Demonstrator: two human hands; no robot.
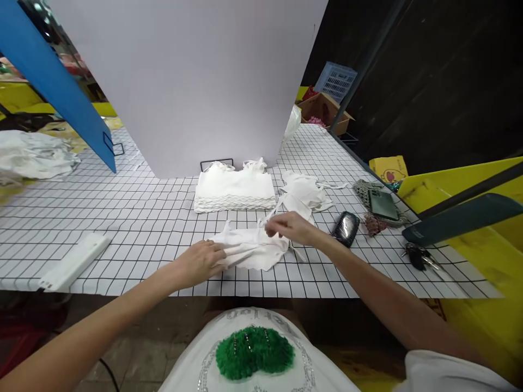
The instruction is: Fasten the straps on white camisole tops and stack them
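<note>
The left hand (200, 264) is lying flat on the near-left end of a white cloth piece (251, 249), its fingers stretched out and pressing the fabric down onto the tabletop (134, 218) rather than closing around it, so this grip is released. The right hand (291, 227) is reaching in from the right and pinching the far-right edge of the same cloth piece between thumb and fingertips, so that grip is grasping the fabric, with a thin strap trailing just beside it. The cloth piece is lying crumpled near the front edge of the tabletop, roughly in the middle, between the two hands.

Farther away, a neat stack of folded white cloth (235, 190) is sitting against the foot of a large white board (183, 81). To the right of that stack, a loose heap of white pieces (306, 193) is resting, well apart from the left hand and near the right one. A black pouch (345, 228) is lying just right of the right wrist. Farther right, a dark green phone (383, 204) is lying on a patterned scrap, and a bunch of keys (419, 257) is sitting close to the right edge. On the near left, a white plastic bar (75, 261) is lying at an angle, and another pile of white fabric (35, 155) is lying at the far left under a blue board (57, 81).
</note>
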